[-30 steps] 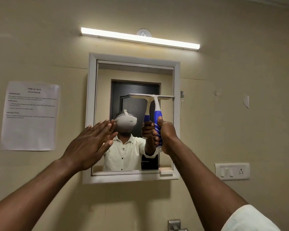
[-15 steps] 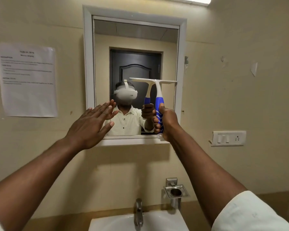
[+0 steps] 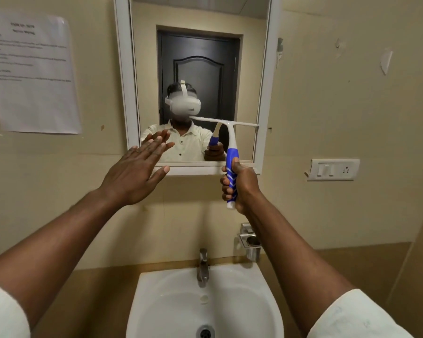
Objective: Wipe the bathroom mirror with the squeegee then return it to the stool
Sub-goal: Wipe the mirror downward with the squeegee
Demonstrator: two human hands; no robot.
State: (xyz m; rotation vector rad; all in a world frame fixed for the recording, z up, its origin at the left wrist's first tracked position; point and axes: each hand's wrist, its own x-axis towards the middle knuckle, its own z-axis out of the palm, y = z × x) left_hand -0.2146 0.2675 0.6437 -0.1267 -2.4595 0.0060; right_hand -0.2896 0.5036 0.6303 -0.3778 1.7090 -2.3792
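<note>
A white-framed mirror [image 3: 263,98] hangs on the beige wall above the sink. My right hand [image 3: 242,189] grips the blue-and-white handle of a squeegee [image 3: 230,142]. The squeegee's white blade lies against the glass in the mirror's lower right part, slightly tilted. My left hand [image 3: 137,172] is flat with its fingers spread, and its fingertips overlap the mirror's lower left corner. The stool is out of view.
A white sink [image 3: 242,301] with a metal tap [image 3: 203,267] sits below the mirror. A steel cup holder [image 3: 250,242] is fixed to the wall right of the tap. A switch plate [image 3: 332,169] is at the right, a printed paper sheet [image 3: 32,71] at the left.
The squeegee has come down the right side of the mirror toward its lower edge. My view has tilted down, which brings the sink and tap into sight. My left hand has stayed at the lower left corner.
</note>
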